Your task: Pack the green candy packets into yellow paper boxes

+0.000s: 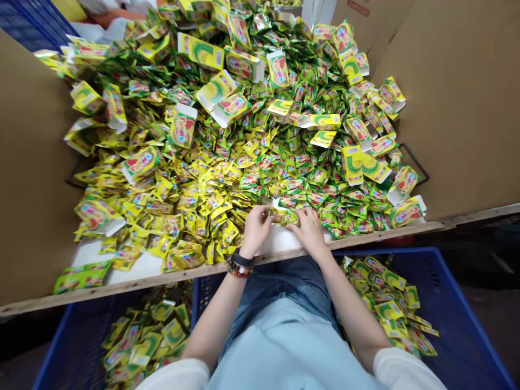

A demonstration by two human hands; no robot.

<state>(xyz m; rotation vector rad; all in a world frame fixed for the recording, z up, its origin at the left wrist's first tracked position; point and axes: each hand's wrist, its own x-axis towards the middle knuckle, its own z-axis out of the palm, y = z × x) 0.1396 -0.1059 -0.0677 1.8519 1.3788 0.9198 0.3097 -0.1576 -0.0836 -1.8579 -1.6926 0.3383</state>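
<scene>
Left hand (pixel 255 230) and right hand (pixel 311 232), near each other, pinch packets (pixel 280 217); the steep heap (pixel 252 149) at twelve o'clock could slide onto them.

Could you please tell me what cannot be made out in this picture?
All in the head view:
- Exact number of packets between the left hand and right hand: fingers cover their ends.
- Full contents of the left basket and right basket: arms, body and the bottom edge hide parts.
- Fine print on the cartons: too small.
- Bottom of the heap: buried under upper packets.
</scene>
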